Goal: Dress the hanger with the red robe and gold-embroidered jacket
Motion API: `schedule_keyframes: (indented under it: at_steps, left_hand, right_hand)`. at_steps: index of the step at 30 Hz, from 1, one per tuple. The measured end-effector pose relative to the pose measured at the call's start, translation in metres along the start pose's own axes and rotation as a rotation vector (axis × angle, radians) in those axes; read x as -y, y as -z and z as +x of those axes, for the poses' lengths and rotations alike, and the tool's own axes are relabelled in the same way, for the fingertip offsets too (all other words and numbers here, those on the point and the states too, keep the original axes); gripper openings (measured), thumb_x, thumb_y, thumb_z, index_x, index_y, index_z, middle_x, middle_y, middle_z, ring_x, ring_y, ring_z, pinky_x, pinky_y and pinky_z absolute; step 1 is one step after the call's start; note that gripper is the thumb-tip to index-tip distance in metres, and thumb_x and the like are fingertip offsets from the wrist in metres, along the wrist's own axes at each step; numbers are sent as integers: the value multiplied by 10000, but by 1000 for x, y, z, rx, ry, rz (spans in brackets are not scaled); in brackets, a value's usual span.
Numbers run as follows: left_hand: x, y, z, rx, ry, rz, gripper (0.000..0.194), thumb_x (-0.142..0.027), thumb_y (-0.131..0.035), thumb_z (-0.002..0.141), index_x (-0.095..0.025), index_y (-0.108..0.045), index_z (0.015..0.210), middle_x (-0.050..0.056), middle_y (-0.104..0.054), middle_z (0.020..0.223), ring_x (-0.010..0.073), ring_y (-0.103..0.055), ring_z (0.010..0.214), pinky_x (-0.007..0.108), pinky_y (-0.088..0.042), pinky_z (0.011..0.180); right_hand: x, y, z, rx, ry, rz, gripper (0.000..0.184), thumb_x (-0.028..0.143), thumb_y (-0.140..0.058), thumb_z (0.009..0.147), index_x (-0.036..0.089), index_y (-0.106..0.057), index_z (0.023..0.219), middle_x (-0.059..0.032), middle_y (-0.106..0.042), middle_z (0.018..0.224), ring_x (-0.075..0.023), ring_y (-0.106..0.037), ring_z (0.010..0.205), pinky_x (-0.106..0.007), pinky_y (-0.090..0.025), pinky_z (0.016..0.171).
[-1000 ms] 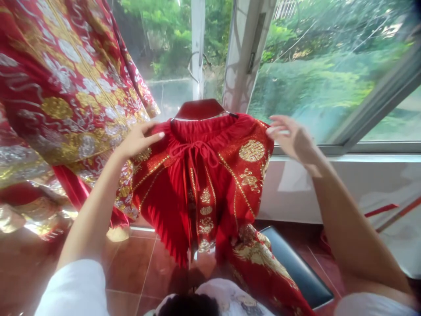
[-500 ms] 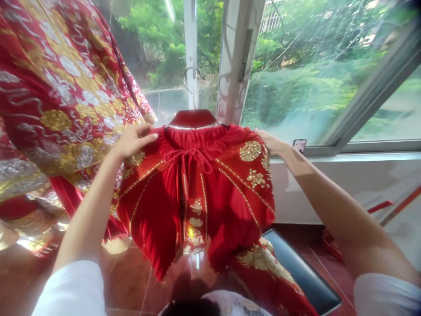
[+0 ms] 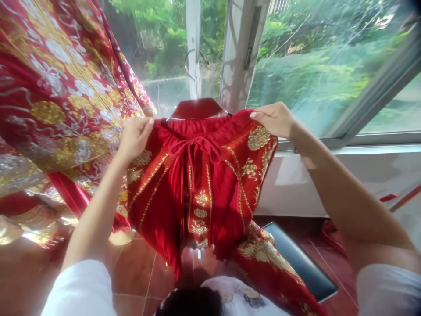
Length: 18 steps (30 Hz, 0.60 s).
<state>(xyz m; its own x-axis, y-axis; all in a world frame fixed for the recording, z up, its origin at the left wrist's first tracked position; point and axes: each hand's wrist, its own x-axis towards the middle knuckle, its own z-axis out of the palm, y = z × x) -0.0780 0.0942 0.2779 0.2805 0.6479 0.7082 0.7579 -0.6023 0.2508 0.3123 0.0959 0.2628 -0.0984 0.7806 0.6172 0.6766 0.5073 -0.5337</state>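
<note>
A red pleated skirt (image 3: pixel 158 197) with gold embroidery hangs in front of me from a red clip hanger (image 3: pixel 197 109). Its waistband is gathered, and a red cord is tied in a bow (image 3: pixel 197 147) at the front. My left hand (image 3: pixel 135 137) is closed on the skirt's upper left edge, thumb pointing up. At the upper right edge, my right hand (image 3: pixel 275 119) pinches the fabric between thumb and fingers. Between my hands the waistband is spread out to both sides of the hanger.
At left hangs a large red robe (image 3: pixel 55 79) with gold and silver embroidery. Sliding windows (image 3: pixel 302 87) stand behind the hanger. Below right, a red and gold garment (image 3: pixel 272 263) lies beside a black padded seat (image 3: pixel 296 259). The floor (image 3: pixel 131 272) has reddish tiles.
My right hand, apart from the fabric at first, came to the skirt's right edge and now pinches it. My left fingers have closed on the left edge. The upper right edge is raised.
</note>
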Motion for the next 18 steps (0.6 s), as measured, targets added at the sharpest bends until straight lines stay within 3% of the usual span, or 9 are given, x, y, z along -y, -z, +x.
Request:
schedule_keyframes:
  at_steps: [2, 5, 8, 12, 14, 16, 18]
  left_hand:
    - [-2, -13, -12, -147, 8, 49, 526, -512, -273, 994, -204, -688, 1092, 69, -693, 923, 238, -644, 931, 359, -473, 898]
    - [-7, -24, -24, -210, -25, 93, 491, -484, -290, 1000, -213, -641, 1210, 79, -685, 1138, 231, -621, 1079, 350, -444, 975]
    - [-9, -15, -22, -152, -33, 70, 482, -515, -401, 958, -205, -644, 1235, 71, -697, 1145, 239, -637, 1037, 354, -460, 959]
    - [1, 9, -9, 125, -38, -63, 510, -579, -458, 906, -216, -677, 1189, 51, -717, 1037, 247, -646, 932, 362, -488, 887]
    - [8, 11, -5, 196, -31, -71, 525, -600, -429, 906, -200, -696, 1116, 55, -710, 947, 246, -638, 876, 360, -492, 840]
    - [13, 3, -6, 120, -7, 5, 525, -604, -409, 909, -188, -693, 1055, 61, -687, 867, 247, -625, 840, 365, -482, 831]
    - [14, -10, -11, -10, 27, 97, 501, -591, -397, 919, -192, -674, 1040, 62, -668, 835, 249, -619, 844, 366, -467, 847]
  right_hand:
    - [-1, 7, 15, 186, -152, 164, 459, 405, -592, 908, 166, -492, 530, 49, -429, 450, -56, -331, 449, -223, -237, 451]
    - [-3, 10, 28, 349, -305, 295, 531, 531, -530, 924, 170, -492, 537, 31, -471, 462, -60, -353, 441, -227, -243, 446]
    - [-8, 6, 19, 228, -287, 229, 607, 661, -501, 879, 190, -430, 502, 29, -409, 448, -61, -310, 455, -243, -208, 457]
    - [-17, 3, -17, -5, -60, 134, 696, 846, -517, 701, 224, -286, 489, 35, -240, 488, -78, -203, 513, -294, -117, 495]
    - [-23, 3, -30, -93, -46, 217, 701, 853, -530, 689, 233, -263, 501, 33, -220, 498, -86, -175, 515, -306, -109, 499]
    - [-30, 2, -31, -86, -128, 294, 684, 835, -565, 687, 240, -293, 488, 31, -251, 472, -83, -182, 494, -301, -120, 477]
    - [-36, -1, -22, -1, -192, 293, 649, 794, -603, 699, 230, -374, 473, 24, -322, 442, -79, -232, 465, -286, -156, 444]
